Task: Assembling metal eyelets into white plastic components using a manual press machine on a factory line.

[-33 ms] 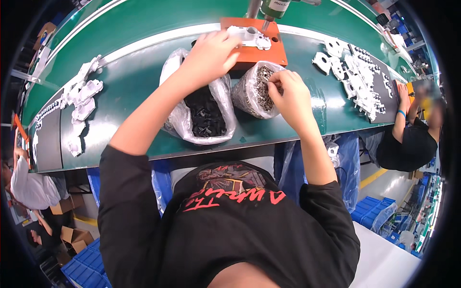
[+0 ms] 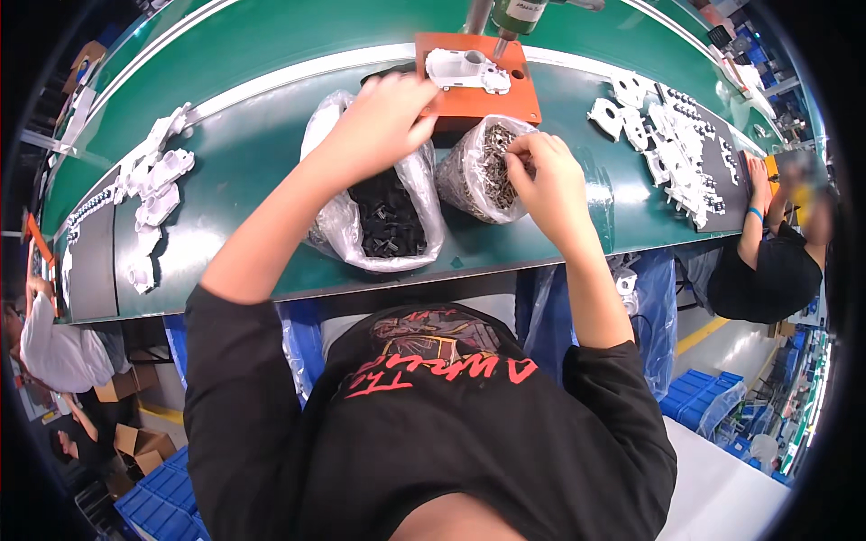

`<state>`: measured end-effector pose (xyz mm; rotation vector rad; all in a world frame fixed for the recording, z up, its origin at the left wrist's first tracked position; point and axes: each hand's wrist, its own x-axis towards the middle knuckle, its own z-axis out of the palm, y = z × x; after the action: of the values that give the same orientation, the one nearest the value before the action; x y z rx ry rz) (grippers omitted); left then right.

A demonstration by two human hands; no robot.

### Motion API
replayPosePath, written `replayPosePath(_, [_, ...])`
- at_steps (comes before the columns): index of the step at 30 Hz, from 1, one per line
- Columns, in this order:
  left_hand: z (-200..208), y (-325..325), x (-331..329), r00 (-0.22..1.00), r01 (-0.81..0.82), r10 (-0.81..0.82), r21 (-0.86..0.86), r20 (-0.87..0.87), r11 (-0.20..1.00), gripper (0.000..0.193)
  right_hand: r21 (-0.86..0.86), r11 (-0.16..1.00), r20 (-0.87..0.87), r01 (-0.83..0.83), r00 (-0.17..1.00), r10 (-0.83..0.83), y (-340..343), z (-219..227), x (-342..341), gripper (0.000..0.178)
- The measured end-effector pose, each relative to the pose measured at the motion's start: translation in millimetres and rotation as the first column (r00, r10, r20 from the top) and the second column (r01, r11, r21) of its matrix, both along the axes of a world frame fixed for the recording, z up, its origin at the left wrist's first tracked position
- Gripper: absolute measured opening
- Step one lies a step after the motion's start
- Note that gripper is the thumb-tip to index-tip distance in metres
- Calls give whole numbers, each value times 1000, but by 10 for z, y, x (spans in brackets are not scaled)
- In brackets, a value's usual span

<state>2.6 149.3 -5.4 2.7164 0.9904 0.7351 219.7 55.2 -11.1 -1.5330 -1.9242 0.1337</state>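
Observation:
An orange fixture block (image 2: 469, 106) stands at the far side of the bench with a white cast part (image 2: 465, 69) lying on it. My left hand (image 2: 383, 117) is just left of the block, over the far end of a clear plastic bag (image 2: 316, 135) of black plastic pieces (image 2: 390, 212). Motion smears its fingers, so a grip cannot be made out. At the right edge of a smaller clear bag (image 2: 460, 176) full of small metal screws (image 2: 496, 167), my right hand (image 2: 550, 180) has thumb and fingers pinched together. What lies between those fingertips is too small to see.
A green driver tool (image 2: 516, 16) hangs above the block. White cast parts lie in a group at the left (image 2: 158, 189) and another at the right (image 2: 667, 153), beside dark mats. A person (image 2: 767, 261) works at the right end; another person (image 2: 68, 347) is at the left.
My left hand has drawn back leftward from the white cast part and the orange block. My right hand stays at the screw bag with hardly any shift.

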Motion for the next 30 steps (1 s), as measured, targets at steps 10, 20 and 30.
replayPosePath(10, [-222, -799, -466, 953, -69, 77, 40, -294, 997, 14, 28, 997, -217, -69, 973, 74, 44, 32, -64, 12])
replayPosePath(20, [-31, -708, -557, 967, -105, 51, -204, -251, 973, 14, 36, 994, -350, -103, 930, 109, 62, 48, -51, 11])
replayPosePath(30, [353, 966, 145, 936, 13, 217, -642, 277, 766, 25, -49, 997, -557, -52, 830, 16, 349, 44, 247, 11])
